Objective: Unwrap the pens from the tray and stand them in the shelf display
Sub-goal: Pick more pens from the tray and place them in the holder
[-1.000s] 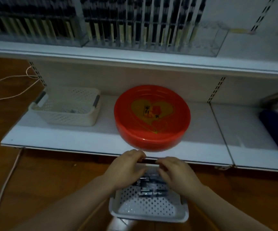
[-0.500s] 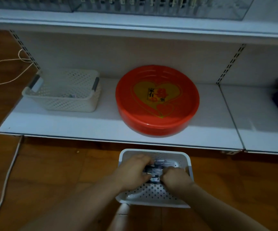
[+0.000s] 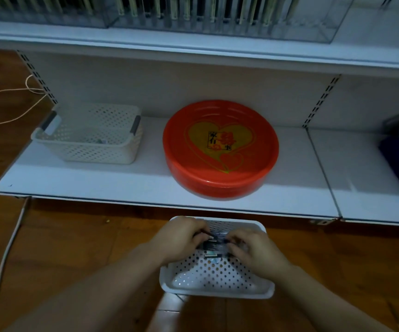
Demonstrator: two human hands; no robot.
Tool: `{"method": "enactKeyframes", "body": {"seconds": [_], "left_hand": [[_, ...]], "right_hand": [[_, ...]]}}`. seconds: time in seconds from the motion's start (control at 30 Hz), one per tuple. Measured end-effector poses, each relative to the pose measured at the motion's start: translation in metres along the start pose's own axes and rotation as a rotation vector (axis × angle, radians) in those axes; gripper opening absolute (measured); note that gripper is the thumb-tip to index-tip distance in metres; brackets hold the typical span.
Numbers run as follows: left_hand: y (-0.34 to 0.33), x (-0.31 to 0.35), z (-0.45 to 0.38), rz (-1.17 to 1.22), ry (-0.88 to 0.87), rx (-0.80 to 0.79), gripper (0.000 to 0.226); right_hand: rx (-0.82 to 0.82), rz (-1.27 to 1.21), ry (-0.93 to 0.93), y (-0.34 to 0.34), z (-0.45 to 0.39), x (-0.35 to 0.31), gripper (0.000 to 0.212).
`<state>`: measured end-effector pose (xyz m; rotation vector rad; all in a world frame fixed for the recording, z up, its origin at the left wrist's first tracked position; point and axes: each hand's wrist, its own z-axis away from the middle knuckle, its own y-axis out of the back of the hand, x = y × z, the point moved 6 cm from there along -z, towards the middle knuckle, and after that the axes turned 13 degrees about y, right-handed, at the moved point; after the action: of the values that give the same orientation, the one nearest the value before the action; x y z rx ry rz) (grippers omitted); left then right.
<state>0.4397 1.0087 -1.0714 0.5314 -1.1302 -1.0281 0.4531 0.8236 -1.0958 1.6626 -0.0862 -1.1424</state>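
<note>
1. Left hand (image 3: 178, 238) and right hand (image 3: 253, 250) both pinch the wrapped pens (image 3: 214, 244) between them, over the tray (image 3: 217, 287).
2. Beyond the hands, a red dish (image 3: 220, 149) sits on the shelf (image 3: 98, 180).
3. Far left: a basket (image 3: 90, 137).
4. Farthest up: the display (image 3: 193, 15).

Two bare forearms enter from the bottom edge, each ending in a hand: the left hand (image 3: 178, 238) and the right hand (image 3: 256, 251). No sleeve shows on either arm up to the frame's edge; both are uncovered from wrist to elbow. No ring, watch, bracelet or glove can be made out on either hand or wrist in the dim light.
</note>
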Motion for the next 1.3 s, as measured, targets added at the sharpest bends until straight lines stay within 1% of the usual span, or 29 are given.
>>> {"method": "enactKeyframes", "body": {"seconds": [0.07, 0.17, 0.23, 0.33, 0.43, 0.5, 0.6, 0.67, 0.73, 0.83, 0.9, 0.93, 0.97, 1.03, 1.07, 1.13, 1.2, 1.23, 1.3], "left_hand": [[0.009, 0.003, 0.000, 0.120, 0.021, -0.028, 0.016], [0.017, 0.007, 0.003, 0.348, 0.068, -0.089, 0.017], [0.020, 0.011, 0.005, 0.407, 0.070, -0.116, 0.019], [0.022, 0.022, 0.007, 0.440, 0.055, -0.166, 0.018], [0.027, 0.034, 0.009, 0.485, 0.052, -0.169, 0.016], [0.033, 0.044, 0.010, 0.507, 0.040, -0.141, 0.016], [0.042, 0.063, 0.010, 0.600, 0.006, -0.116, 0.017], [0.050, 0.076, 0.010, 0.636, -0.017, -0.101, 0.017], [0.058, 0.090, 0.009, 0.641, -0.058, -0.081, 0.017], [0.079, 0.112, 0.011, 0.640, -0.121, -0.011, 0.015], [0.096, 0.127, 0.014, 0.581, -0.174, 0.065, 0.015], [0.107, 0.135, 0.016, 0.499, -0.207, 0.143, 0.017], [0.121, 0.143, 0.017, 0.377, -0.242, 0.269, 0.020], [0.151, 0.159, 0.025, 0.131, -0.300, 0.594, 0.028], [0.166, 0.166, 0.029, 0.088, -0.316, 0.721, 0.031], [0.192, 0.178, 0.037, 0.133, -0.370, 0.914, 0.028], [0.215, 0.191, 0.044, 0.155, -0.416, 1.071, 0.023], [0.224, 0.198, 0.044, 0.142, -0.432, 1.126, 0.025], [0.239, 0.209, 0.041, 0.085, -0.451, 1.181, 0.033]], "right_hand": [[0.131, -0.157, -0.074, 0.014, 0.006, 0.003, 0.010], [0.265, -0.397, -0.208, 0.034, 0.012, 0.005, 0.005], [0.383, -0.537, -0.275, 0.049, 0.014, 0.003, 0.004], [0.570, -0.698, -0.336, 0.068, 0.012, -0.002, 0.014], [0.712, -0.895, -0.332, 0.079, 0.008, -0.011, 0.025], [0.738, -0.925, -0.294, 0.087, 0.005, -0.018, 0.022], [0.733, -0.878, -0.212, 0.106, 0.002, -0.034, 0.011], [0.756, -0.852, -0.156, 0.124, 0.000, -0.047, 0.012], [0.806, -0.832, -0.091, 0.146, -0.002, -0.058, 0.025], [0.864, -0.717, 0.022, 0.182, -0.001, -0.073, 0.057], [0.883, -0.667, 0.118, 0.204, -0.002, -0.087, 0.068], [0.895, -0.640, 0.162, 0.216, -0.002, -0.093, 0.067], [0.911, -0.606, 0.199, 0.227, -0.003, -0.100, 0.063], [0.960, -0.528, 0.264, 0.252, -0.004, -0.112, 0.056], [0.992, -0.480, 0.297, 0.265, -0.005, -0.118, 0.054], [1.065, -0.385, 0.356, 0.293, -0.006, -0.129, 0.052], [1.143, -0.334, 0.410, 0.324, -0.008, -0.140, 0.050], [1.183, -0.307, 0.437, 0.340, -0.009, -0.146, 0.048], [1.248, -0.250, 0.477, 0.370, -0.014, -0.157, 0.046]]}}
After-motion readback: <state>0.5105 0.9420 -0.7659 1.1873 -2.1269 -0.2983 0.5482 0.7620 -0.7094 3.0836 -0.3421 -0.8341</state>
